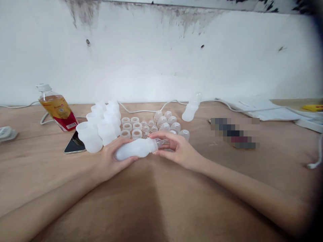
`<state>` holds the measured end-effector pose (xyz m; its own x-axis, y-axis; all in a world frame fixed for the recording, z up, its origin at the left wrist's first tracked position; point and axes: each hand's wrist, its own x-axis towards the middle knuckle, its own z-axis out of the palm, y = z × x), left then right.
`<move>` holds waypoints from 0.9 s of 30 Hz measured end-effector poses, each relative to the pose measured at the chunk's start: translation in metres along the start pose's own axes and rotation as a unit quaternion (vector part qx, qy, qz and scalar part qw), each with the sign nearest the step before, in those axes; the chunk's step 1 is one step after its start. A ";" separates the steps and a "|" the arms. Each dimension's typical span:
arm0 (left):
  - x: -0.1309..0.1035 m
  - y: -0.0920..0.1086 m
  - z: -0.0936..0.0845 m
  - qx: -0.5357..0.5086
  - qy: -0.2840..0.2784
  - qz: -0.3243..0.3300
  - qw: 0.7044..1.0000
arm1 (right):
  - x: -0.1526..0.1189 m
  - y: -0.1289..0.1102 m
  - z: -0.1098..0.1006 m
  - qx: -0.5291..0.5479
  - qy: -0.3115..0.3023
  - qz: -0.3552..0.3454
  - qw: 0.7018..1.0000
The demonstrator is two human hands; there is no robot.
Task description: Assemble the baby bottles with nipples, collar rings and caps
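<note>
A white baby bottle (135,148) lies sideways between my two hands, above the wooden table. My left hand (113,154) is wrapped round its base end. The fingers of my right hand (176,148) close on the ring at its neck, and a clear teat (161,142) points out into that palm. Just behind the bottle stand several white bottle bodies (91,137) without tops, in rows. Beside them are several white rings (137,133), small clear teats (153,129) and clear dome caps (175,127). My hands partly cover the nearest pieces.
A capped bottle (190,110) stands near the wall. At left are a drink bottle (59,109) and a dark phone (75,144). A blurred-out flat object (234,133), white sheets (262,109) and a yellow item (313,107) lie at right. A white cable (141,111) runs along the back.
</note>
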<state>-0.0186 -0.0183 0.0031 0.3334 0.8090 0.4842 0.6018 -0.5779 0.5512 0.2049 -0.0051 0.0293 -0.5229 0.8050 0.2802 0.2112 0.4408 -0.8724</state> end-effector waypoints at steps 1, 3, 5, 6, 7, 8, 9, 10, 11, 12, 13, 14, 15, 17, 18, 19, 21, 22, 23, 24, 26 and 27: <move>0.000 0.000 0.000 0.001 0.001 0.006 1.000 | 0.000 0.001 0.000 0.002 0.008 0.012 1.000; 0.000 0.001 0.001 0.003 0.003 0.018 1.000 | 0.001 0.002 0.001 -0.006 0.024 0.040 0.999; 0.000 0.001 0.001 0.002 0.008 0.035 0.999 | 0.002 0.003 0.002 -0.006 0.025 0.073 0.997; 0.000 0.001 0.002 0.001 0.011 0.044 0.999 | 0.002 0.003 0.002 0.000 0.018 0.090 0.996; 0.000 0.001 0.002 0.000 0.013 0.051 0.999 | 0.002 0.003 0.002 0.002 0.007 0.106 0.994; 0.000 0.001 0.002 0.000 0.014 0.055 0.998 | 0.002 0.002 0.002 -0.003 -0.003 0.119 0.993; 0.000 0.001 0.002 0.000 0.012 0.055 0.998 | 0.002 0.001 0.001 -0.018 -0.008 0.124 0.992; 0.000 0.001 0.002 0.000 0.009 0.051 0.999 | 0.002 -0.002 0.000 -0.043 -0.005 0.119 0.992; 0.001 0.001 0.002 0.000 0.006 0.046 0.999 | 0.002 -0.004 -0.001 -0.074 0.002 0.105 0.992; 0.001 0.001 0.002 0.000 0.005 0.040 0.999 | 0.002 -0.008 -0.003 -0.104 0.010 0.083 0.991; 0.001 0.001 0.002 0.000 0.007 0.032 0.999 | 0.002 -0.011 -0.005 -0.130 0.016 0.055 0.990; 0.002 0.001 0.001 -0.001 0.010 0.022 1.000 | 0.002 -0.014 -0.007 -0.149 0.015 0.028 0.988; 0.002 0.002 0.001 -0.001 0.013 0.011 1.000 | 0.003 -0.016 -0.009 -0.163 0.008 0.007 0.987; 0.002 0.002 0.000 -0.002 0.019 -0.004 1.000 | 0.003 -0.018 -0.011 -0.175 -0.012 -0.009 0.984; 0.002 0.002 0.000 -0.002 0.022 -0.006 1.000 | 0.003 -0.017 -0.011 -0.175 -0.015 -0.004 0.984; 0.002 0.002 0.001 -0.003 0.024 -0.004 1.000 | 0.004 -0.015 -0.010 -0.171 -0.014 0.010 0.985; 0.002 0.003 0.001 -0.005 0.024 0.011 1.000 | 0.004 -0.010 -0.009 -0.157 -0.014 0.050 0.986; 0.002 0.003 0.002 -0.006 0.024 0.023 0.999 | 0.004 -0.007 -0.008 -0.148 -0.021 0.072 0.986; 0.001 0.004 0.002 -0.008 0.023 0.036 0.999 | 0.004 -0.005 -0.007 -0.141 -0.030 0.091 0.985; 0.001 0.004 0.003 -0.009 0.021 0.047 0.999 | 0.004 -0.004 -0.006 -0.140 -0.040 0.106 0.984; 0.001 0.003 0.003 -0.011 0.022 0.056 0.998 | 0.004 -0.005 -0.006 -0.158 -0.047 0.116 0.979; 0.001 0.003 0.003 -0.012 0.020 0.051 0.998 | 0.004 -0.007 -0.006 -0.173 -0.038 0.111 0.978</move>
<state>-0.0141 -0.0188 0.0033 0.3627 0.7412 0.5648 0.5492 -0.6597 0.5130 0.2064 -0.0023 0.0394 -0.4894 0.8701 0.0585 0.5856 0.3775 -0.7174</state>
